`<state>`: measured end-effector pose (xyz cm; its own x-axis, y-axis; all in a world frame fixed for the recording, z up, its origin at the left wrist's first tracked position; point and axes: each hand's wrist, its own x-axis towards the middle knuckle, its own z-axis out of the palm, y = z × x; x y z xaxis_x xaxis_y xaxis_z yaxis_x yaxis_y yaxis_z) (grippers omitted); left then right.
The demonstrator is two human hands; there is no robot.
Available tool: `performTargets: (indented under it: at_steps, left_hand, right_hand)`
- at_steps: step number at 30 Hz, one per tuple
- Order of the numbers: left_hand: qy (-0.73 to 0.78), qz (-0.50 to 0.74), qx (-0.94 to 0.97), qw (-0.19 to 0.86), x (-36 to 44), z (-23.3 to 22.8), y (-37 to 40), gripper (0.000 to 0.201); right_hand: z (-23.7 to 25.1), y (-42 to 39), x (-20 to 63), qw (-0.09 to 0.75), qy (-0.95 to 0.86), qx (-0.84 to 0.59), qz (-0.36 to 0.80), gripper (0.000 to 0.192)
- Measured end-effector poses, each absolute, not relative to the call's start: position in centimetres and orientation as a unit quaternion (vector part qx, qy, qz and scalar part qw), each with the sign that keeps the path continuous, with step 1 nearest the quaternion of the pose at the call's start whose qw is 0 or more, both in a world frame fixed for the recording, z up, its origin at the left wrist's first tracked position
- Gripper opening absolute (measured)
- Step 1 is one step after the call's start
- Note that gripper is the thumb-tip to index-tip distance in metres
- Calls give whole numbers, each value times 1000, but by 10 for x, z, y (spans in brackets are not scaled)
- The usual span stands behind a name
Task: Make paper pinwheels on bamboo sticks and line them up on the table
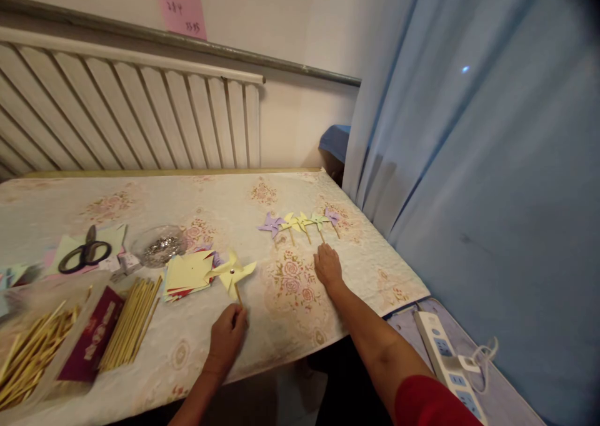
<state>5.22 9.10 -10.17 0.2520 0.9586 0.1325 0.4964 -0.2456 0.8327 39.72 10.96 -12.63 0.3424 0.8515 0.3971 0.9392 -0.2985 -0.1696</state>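
Observation:
My left hand (228, 333) is closed around the wooden stick of a pale yellow pinwheel (233, 272), held upright near the table's front edge. Farther right, my right hand (328, 265) rests low over the cloth, fingers together at the lower end of a light green pinwheel's (319, 220) stick. That pinwheel lies in a row with a purple pinwheel (270, 225) at the left, two yellow ones (290, 222) and another purple one (332, 216) at the right end. My right fingertips are partly hidden, so their grip shows poorly.
Left of my left hand are cut paper squares (188, 271), a bundle of sticks (131, 323) and a plastic box of sticks (40, 345). Behind lie black scissors (87, 253) and a clear bowl of metal pins (162, 248). A power strip (445, 357) sits at right, beside a blue curtain (492, 182).

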Motion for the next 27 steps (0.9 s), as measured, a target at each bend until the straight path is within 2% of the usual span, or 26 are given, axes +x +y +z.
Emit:
performTargets:
  at_steps: [22,27]
  left_hand:
    - [517,337,718,322,52,-102,92,34]
    - [512,335,722,322,51,-106,93,33]
  right_hand:
    - [-127,113,403,211,-548,-799,-130,30]
    - [-127,114,410,237,-509,-816,-138,33]
